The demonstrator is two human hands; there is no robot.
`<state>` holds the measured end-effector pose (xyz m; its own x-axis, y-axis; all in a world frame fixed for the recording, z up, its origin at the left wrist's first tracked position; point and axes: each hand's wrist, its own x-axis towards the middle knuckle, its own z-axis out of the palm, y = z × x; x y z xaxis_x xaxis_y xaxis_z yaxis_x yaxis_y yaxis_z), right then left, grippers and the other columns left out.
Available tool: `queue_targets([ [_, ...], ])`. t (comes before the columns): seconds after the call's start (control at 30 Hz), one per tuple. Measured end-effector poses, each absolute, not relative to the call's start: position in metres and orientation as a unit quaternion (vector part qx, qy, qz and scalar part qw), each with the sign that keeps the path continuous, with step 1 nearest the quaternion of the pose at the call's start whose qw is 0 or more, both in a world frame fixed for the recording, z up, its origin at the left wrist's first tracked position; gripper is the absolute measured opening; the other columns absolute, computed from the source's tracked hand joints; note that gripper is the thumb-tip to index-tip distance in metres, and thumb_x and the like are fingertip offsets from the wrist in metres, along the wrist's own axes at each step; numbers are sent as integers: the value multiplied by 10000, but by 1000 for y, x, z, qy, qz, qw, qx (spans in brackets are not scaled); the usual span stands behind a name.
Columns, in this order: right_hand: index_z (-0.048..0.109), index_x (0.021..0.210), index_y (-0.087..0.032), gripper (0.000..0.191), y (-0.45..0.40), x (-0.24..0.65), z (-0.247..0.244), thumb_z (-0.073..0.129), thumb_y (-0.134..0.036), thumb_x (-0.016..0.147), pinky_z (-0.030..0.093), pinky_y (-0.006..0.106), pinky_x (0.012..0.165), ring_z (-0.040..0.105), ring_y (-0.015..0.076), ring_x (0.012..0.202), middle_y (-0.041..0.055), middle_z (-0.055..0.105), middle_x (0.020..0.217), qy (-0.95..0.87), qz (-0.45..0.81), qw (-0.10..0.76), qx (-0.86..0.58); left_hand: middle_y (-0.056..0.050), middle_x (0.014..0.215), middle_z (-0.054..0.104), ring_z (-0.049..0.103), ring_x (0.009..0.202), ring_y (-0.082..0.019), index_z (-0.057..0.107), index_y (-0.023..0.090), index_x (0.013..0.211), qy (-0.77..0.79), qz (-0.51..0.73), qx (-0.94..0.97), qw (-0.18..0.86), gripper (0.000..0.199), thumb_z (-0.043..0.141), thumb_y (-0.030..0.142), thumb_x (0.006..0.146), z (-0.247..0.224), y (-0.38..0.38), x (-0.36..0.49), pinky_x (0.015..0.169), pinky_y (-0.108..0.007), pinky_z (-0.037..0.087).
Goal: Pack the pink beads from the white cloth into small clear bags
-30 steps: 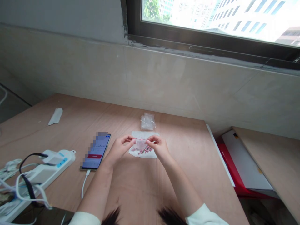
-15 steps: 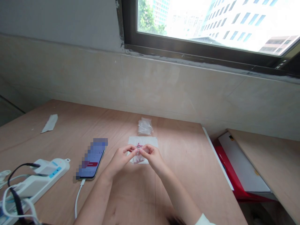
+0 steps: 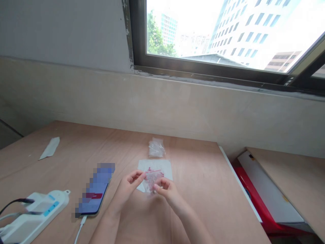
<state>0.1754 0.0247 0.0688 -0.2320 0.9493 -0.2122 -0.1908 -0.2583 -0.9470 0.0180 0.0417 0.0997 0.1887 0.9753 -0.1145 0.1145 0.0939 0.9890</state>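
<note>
A small clear zip bag (image 3: 152, 177) with a red strip along its top edge is held up over a white sheet (image 3: 166, 164). My left hand (image 3: 129, 184) pinches the bag by its upper left corner, thumb against forefinger. At the lower right of the bag my right hand (image 3: 169, 193) has its fingers curled, thumb and fingertips closed on the bag's edge. Small red-pink bits (image 3: 149, 168) lie on the sheet behind the bag. Similar bits show at the bag, but whether they are inside it or seen through it I cannot tell.
Clear plastic bags (image 3: 156, 148) lie behind the sheet. To the left are a phone (image 3: 95, 193) on a white cable, a white power strip (image 3: 38, 213) with plugs, and a scrap of paper (image 3: 50, 148). A red and white item (image 3: 269, 193) stands beyond the table's right edge.
Both hands were close together at the bag's top edge. My right hand has shifted down to the bag's lower right, and the bag's red-striped top now shows. The head view has tilted upward.
</note>
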Motion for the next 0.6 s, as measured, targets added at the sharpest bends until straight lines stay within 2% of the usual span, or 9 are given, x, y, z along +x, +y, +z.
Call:
queue_targets([
  [0.13,478,562,-162,353,17,198,48,616,-486,556,403,268,526,487,111,468,-6,524,519,-375,616,482,-498,-63,856,628,573,754,-177,544,152,921,544,403,513,528,367,522,425,676,86,41,14,651,-259,443],
  [0.23,462,586,-182,321,15,236,32,584,-478,569,415,301,556,503,147,525,-2,498,551,-338,498,518,-608,-45,762,636,570,679,-170,557,160,850,594,373,539,468,353,491,455,670,61,42,2,618,-263,440],
  [0.33,500,707,-175,189,19,266,28,517,-350,639,405,348,599,532,222,671,78,541,697,-354,312,434,-768,-37,667,626,561,614,-176,577,163,757,613,360,574,407,347,440,472,681,30,43,-9,597,-285,449],
  [0.4,507,873,-135,249,30,266,36,482,-241,649,381,393,673,501,281,835,167,536,880,-378,155,368,-835,-36,646,612,559,617,-184,586,170,744,612,348,611,362,317,426,441,701,14,41,-12,599,-298,453],
  [0.47,485,987,-100,346,51,250,46,461,-180,651,337,425,757,434,315,955,205,499,1004,-446,57,322,-833,-40,690,611,562,681,-194,590,188,744,606,344,642,321,274,426,405,718,5,39,-13,630,-305,455],
  [0.6,419,1120,-104,475,109,199,61,395,-41,649,300,346,843,381,247,1048,147,474,1128,-650,48,276,-707,-40,752,609,550,754,-196,579,207,759,595,339,668,290,226,410,357,756,0,35,-13,661,-304,453],
])
